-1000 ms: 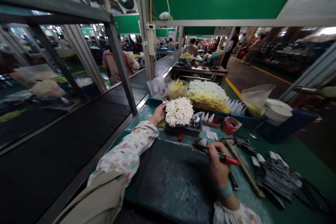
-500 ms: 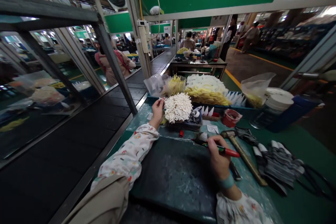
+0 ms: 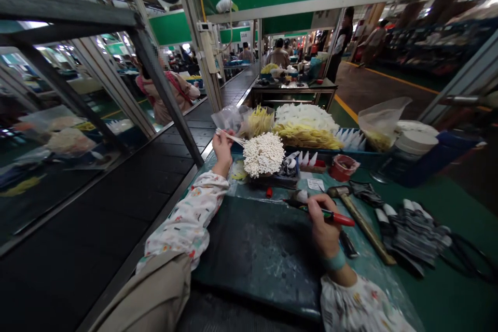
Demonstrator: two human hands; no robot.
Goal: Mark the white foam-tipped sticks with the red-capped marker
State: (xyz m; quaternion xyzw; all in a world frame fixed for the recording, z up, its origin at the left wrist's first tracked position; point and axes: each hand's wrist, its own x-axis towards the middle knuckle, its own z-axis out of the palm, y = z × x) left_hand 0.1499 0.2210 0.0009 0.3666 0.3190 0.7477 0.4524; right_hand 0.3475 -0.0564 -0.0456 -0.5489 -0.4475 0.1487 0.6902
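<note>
My left hand [image 3: 222,152] is closed on a few thin white sticks [image 3: 234,139], pinched at their far-left ends. Their other ends reach toward a dense bundle of white round-tipped sticks [image 3: 263,154] standing at the back of the work mat. In my right hand [image 3: 325,228] is a marker pen [image 3: 337,217] with a red end, its dark tip pointing left above the dark mat [image 3: 260,249]. A small red cap [image 3: 269,192] lies just beyond the mat, between my hands.
Behind the bundle, a blue tray holds yellow strips [image 3: 307,136] and white pieces [image 3: 305,116]. To the right lie a hammer [image 3: 365,225], striped gloves [image 3: 414,233], a red tub [image 3: 343,168] and a lidded jar [image 3: 414,148]. A dark conveyor [image 3: 116,218] runs along the left.
My left hand has moved left, drawing thin white sticks away from the bundle. My right hand has stayed almost still with the marker pen.
</note>
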